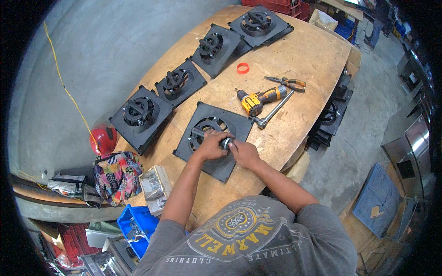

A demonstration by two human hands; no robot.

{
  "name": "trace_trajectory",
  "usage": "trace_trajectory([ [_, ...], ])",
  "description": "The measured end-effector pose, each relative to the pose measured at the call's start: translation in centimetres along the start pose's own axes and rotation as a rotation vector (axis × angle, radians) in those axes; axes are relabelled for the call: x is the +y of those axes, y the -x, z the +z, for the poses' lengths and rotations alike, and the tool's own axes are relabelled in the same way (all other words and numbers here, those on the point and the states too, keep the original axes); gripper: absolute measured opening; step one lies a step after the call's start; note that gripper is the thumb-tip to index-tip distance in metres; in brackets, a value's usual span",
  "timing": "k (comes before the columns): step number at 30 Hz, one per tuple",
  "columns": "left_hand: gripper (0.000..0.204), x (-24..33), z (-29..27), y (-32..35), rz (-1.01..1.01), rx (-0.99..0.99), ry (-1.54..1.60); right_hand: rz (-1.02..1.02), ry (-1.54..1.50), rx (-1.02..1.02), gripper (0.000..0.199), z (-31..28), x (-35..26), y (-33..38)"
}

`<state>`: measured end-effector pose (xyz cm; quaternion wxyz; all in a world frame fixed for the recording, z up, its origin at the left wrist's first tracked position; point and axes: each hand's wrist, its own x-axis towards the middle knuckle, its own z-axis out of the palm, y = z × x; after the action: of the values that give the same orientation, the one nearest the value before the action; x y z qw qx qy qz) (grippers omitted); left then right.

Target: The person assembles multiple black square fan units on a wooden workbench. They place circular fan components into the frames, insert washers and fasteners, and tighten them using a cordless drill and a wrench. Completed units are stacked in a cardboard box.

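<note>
Both hands at work over a black square fan panel [212,140] near the front edge of the wooden bench [308,55]. Left hand [211,146] curled over the round grille opening, fingers closed around a small dark and silvery part [225,142] at the hub; right hand [244,154] pressed in from the other side, fingers narrowed and pinching at the same part. Exactly what sits between the fingertips: too small to tell.

Along the left edge of the bench, a row of four finished-looking black panels [138,115], each with a dark motor hub seated in its ring. Just beyond the working panel, toward the middle of the bench, a yellow and black cordless drill [258,101], with a steel ratchet wrench [274,112] beside it and orange-handled pliers [287,83] further back. A red ring of tape [242,68] near the far panels. Off the right edge, more black panels stacked [331,115] below bench level. At the near left corner, a blue bin [136,225] of hardware.

Best handled, by the look of it, with the panel kept flat, one hand steadying the hub while the other turns or seats the part squarely, and no force before the piece sits true in the centre.
</note>
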<state>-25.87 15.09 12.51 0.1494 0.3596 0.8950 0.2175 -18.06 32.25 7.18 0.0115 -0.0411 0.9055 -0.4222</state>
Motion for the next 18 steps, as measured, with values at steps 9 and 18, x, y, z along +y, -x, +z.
trace_trajectory([
  [9,0.065,-0.07,-0.05,-0.03,-0.011,-0.016,0.004,0.032,-0.005,-0.029,0.039,-0.18,-0.16,-0.07],
  [18,0.064,-0.24,-0.06,-0.06,0.003,-0.008,0.01,-0.033,0.004,0.054,0.037,0.29,0.51,-0.05],
])
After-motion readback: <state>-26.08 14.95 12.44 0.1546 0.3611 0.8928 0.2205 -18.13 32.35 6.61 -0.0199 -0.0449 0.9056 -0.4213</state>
